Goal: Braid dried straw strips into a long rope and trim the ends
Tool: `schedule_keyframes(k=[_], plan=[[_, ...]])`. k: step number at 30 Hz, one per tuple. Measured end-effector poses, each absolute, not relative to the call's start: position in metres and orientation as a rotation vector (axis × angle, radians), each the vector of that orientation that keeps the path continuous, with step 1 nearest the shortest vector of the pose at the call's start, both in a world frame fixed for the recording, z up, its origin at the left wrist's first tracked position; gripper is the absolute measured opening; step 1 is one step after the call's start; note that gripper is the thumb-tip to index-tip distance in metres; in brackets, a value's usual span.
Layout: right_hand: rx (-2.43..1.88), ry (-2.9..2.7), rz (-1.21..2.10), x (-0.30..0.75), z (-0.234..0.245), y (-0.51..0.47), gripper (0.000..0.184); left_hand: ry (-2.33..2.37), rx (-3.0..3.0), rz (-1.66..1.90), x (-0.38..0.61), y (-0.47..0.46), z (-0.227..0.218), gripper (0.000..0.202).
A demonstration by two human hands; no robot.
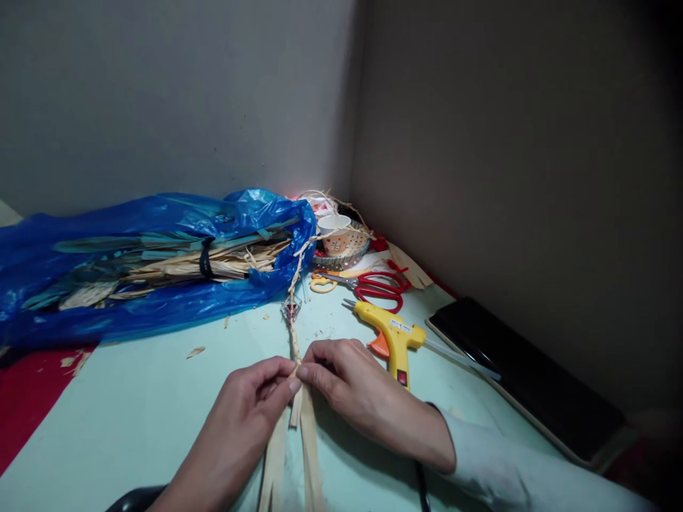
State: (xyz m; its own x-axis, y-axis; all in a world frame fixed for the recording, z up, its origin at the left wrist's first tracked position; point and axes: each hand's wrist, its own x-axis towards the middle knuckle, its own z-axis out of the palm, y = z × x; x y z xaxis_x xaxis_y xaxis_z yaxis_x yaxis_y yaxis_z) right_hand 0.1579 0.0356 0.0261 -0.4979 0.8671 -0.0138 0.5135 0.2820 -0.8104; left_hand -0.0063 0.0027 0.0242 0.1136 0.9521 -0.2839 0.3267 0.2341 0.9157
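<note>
My left hand (250, 402) and my right hand (346, 384) meet at the middle of the pale green table (133, 419), both pinching a braid of dried straw strips (293, 341). The plaited part runs away from me past a small metal clip (291, 308) toward the blue bag. Loose flat strips (299, 455) trail from my fingers toward me. Both hands are closed on the strips, thumbs and forefingers pressed together at the braid's near end.
A blue plastic bag (107, 284) with bundled straw and green strips lies at the left back. A yellow glue gun (392, 338), red scissors (381, 288), a paper cup (335, 231) in a small basket, and a black tablet (523, 370) sit to the right. Walls close the corner.
</note>
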Motion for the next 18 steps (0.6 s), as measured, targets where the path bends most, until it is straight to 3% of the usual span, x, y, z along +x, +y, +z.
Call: schedule_keyframes(k=[4,12,18], plan=[[-1.234,-2.114,1.023,0.156,0.027,0.033,0.022,1.619,1.584,0.631,-0.005,-0.004,0.026,0.028],[-1.240,-2.005,1.042,0.151,0.025,0.029,0.019,1.804,1.580,0.683,-0.002,-0.013,0.022,0.034],[-1.168,-1.955,1.234,0.151,0.023,0.031,0.021,1.730,2.519,0.800,0.000,-0.019,0.013,0.023]])
